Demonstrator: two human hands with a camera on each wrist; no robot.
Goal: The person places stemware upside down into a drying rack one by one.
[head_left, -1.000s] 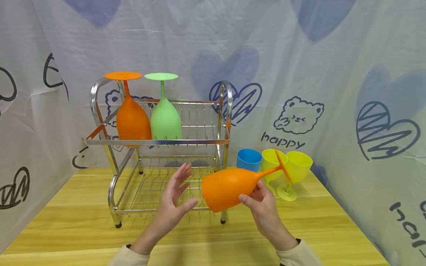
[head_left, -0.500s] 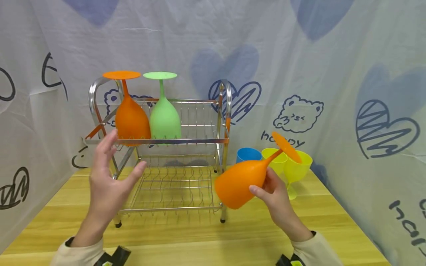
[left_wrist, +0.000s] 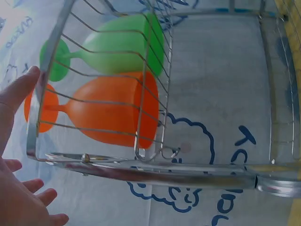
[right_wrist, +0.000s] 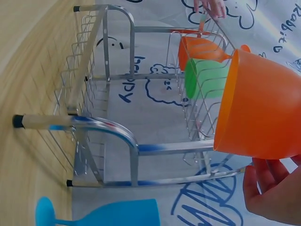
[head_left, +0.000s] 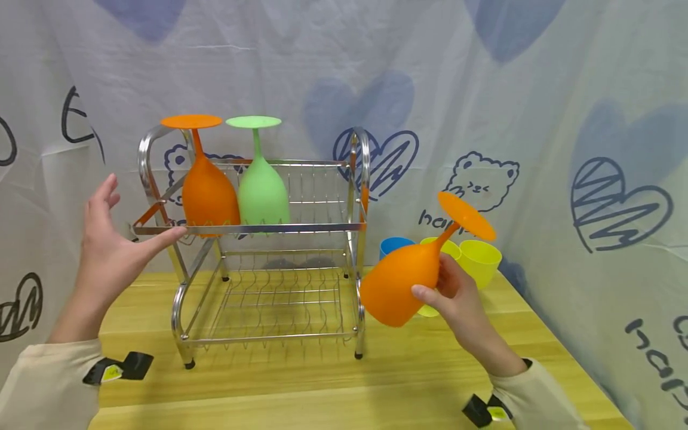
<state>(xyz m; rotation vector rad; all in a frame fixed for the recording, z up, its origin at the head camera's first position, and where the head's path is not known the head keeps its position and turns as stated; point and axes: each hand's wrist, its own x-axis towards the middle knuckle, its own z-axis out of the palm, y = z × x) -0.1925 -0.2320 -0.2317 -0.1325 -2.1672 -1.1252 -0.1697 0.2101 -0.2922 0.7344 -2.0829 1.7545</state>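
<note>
Right hand (head_left: 457, 298) grasps tilted orange plastic-looking stemmed goblet (head_left: 400, 283), at three o'clock of silver two-tier metal rack (head_left: 301, 228); left hand (head_left: 110, 251) free, fingers spread, at nine o'clock.

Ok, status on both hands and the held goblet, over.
Right hand gripping orange goblet, tilted, base up. Left hand holding nothing, by rack, contact unclear. Rack's upper left taken by upside-down green goblet and second orange goblet.
</note>
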